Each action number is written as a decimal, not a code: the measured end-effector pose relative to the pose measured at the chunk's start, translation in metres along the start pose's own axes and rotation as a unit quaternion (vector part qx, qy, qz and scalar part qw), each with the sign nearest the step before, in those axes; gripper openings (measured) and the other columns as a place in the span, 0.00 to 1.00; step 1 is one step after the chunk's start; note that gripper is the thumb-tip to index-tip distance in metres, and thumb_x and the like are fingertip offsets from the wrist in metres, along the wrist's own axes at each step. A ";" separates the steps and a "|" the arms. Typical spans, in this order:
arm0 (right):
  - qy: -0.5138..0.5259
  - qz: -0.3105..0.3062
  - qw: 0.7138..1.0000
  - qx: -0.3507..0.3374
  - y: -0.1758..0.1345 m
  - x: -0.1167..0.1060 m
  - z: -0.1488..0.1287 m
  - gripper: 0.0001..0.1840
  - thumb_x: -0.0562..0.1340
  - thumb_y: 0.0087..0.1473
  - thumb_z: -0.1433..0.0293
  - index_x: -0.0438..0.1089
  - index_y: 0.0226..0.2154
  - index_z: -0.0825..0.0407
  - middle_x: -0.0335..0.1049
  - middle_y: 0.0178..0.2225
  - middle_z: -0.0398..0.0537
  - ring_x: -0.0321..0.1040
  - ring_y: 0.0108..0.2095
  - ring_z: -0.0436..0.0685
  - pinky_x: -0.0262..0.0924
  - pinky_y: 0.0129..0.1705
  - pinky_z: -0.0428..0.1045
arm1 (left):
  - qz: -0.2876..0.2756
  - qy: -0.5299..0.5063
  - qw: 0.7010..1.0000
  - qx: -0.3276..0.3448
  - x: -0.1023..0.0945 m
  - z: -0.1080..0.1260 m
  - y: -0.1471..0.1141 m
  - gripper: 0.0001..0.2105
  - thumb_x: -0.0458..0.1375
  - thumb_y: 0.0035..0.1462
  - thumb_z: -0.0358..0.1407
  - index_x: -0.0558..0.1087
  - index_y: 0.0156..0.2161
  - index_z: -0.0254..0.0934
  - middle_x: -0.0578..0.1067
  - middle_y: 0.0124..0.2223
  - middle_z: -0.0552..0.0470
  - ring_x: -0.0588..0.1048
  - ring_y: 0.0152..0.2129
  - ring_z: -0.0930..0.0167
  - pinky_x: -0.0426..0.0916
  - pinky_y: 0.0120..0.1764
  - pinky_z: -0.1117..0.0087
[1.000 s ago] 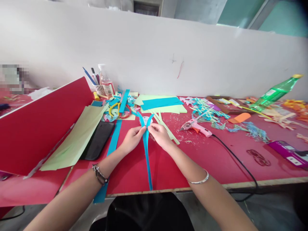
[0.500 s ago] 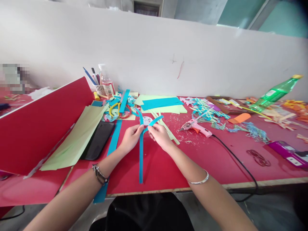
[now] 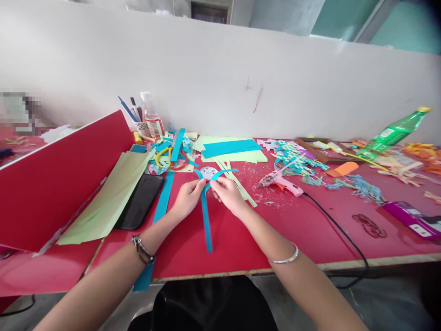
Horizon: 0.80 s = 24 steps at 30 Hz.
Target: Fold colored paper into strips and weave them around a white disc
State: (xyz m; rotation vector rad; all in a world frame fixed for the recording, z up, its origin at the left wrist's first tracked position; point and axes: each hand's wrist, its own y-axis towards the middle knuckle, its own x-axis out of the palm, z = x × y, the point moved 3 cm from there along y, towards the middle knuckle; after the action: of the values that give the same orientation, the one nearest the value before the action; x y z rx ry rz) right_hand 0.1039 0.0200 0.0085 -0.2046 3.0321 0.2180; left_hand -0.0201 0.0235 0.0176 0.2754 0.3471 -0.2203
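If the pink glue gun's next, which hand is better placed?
Likely the right hand: it's nearer the glue gun, while the left hand would have to cross it. Both pinch the blue strip, so the right would need to let go first.

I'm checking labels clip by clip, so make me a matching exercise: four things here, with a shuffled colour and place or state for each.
Things:
1. Glue gun
2. Paper strip
3. Phone-like slab
4. Far-right bottle

Descriptions:
A. Blue, held by left hand and right hand
B. Green, tilted
C. Pink, lying down
D. Black, beside pale green sheets

Pairs: 1-C, 2-A, 3-D, 4-B
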 end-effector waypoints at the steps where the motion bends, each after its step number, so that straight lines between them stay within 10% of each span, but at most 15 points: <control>1: 0.002 0.011 1.000 -0.002 0.000 -0.001 0.000 0.14 0.54 0.47 0.61 0.58 0.18 0.52 0.53 0.13 0.35 0.49 0.14 0.44 0.44 0.16 0.42 | -0.012 -0.003 1.000 -0.001 0.001 0.001 0.000 0.17 0.45 0.53 0.43 0.60 0.19 0.34 0.56 0.17 0.60 0.55 0.16 0.79 0.52 0.21 0.77; 13: 0.003 -0.051 0.999 0.005 -0.003 0.004 -0.006 0.13 0.53 0.48 0.63 0.57 0.19 0.53 0.54 0.13 0.35 0.52 0.15 0.44 0.46 0.17 0.42 | -0.068 -0.017 0.997 0.045 0.003 -0.002 0.000 0.19 0.44 0.55 0.42 0.71 0.26 0.32 0.73 0.24 0.53 0.70 0.25 0.72 0.61 0.32 0.76; 24: 0.025 0.002 1.000 0.016 0.001 0.001 0.002 0.14 0.53 0.47 0.62 0.57 0.17 0.52 0.54 0.13 0.36 0.50 0.14 0.44 0.45 0.16 0.42 | -0.001 -0.010 1.000 -0.018 0.001 0.003 -0.001 0.18 0.45 0.53 0.44 0.63 0.21 0.33 0.60 0.17 0.59 0.59 0.17 0.77 0.54 0.22 0.77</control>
State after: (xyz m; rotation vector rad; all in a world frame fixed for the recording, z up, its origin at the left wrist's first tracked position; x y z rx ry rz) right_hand 0.1026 0.0208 0.0070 -0.2043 3.0843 0.1666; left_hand -0.0184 0.0217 0.0202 0.2379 0.3322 -0.2187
